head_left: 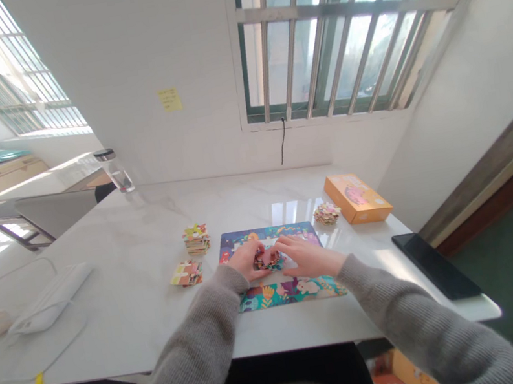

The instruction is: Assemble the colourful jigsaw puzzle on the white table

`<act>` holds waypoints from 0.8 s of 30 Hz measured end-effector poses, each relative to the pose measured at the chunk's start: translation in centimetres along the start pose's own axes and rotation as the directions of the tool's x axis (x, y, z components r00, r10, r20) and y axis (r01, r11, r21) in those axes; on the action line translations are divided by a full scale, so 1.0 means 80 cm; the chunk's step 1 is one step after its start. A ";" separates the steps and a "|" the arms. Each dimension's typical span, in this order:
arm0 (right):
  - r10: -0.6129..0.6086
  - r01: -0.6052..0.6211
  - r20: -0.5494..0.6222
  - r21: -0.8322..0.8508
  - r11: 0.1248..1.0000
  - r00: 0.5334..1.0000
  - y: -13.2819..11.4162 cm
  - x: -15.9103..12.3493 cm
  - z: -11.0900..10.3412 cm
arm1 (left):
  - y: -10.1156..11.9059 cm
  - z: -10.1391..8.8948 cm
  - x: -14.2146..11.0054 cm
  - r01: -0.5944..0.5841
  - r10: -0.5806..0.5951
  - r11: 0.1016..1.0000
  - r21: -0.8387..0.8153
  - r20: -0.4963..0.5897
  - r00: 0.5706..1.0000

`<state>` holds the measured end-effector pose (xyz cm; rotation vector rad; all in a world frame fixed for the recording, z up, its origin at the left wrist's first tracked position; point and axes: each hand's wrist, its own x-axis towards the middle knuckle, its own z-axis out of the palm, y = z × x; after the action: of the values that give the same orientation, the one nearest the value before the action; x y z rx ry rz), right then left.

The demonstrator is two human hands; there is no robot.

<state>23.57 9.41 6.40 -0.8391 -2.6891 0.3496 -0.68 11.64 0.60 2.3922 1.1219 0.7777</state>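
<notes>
A stack of jigsaw puzzle pieces (270,260) sits between my hands over the middle of a colourful puzzle board (278,294). My left hand (248,260) curls round the stack's left side, thumb low and fingers at the top. From the right, my right hand (304,256) closes on the same stack with its fingertips, thumb near the lower edge. The hands hide part of the board and of the stack. Left of the board stand a taller pile of puzzle pieces (196,240) and a lower pile of puzzle pieces (186,273). Another puzzle piece pile (326,214) lies beyond its upper right corner.
An orange box (357,197) rests at the back right, with a black tablet-like slab (434,264) along the right edge. A glass bottle (115,171) stands at the back left. A white power strip (52,298) with cables lies on the left of the white table (122,241).
</notes>
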 end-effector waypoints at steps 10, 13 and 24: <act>0.314 -0.314 -0.016 -0.076 0.946 0.949 0.052 -0.037 0.004 | -0.006 -0.008 -0.004 0.023 -0.023 1.000 0.014 0.005 1.000; 0.319 -0.317 0.005 -0.093 0.944 0.948 0.052 -0.036 0.011 | -0.008 -0.010 -0.003 0.026 -0.026 1.000 0.018 0.018 0.999; 0.297 -0.298 -0.029 -0.047 0.953 0.954 0.056 -0.031 0.018 | -0.011 -0.007 -0.004 0.025 -0.029 0.997 0.077 0.055 0.998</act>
<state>27.31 11.35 3.13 -1.2616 -2.5605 0.3364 -1.69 11.97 0.47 2.4396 1.1785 0.6659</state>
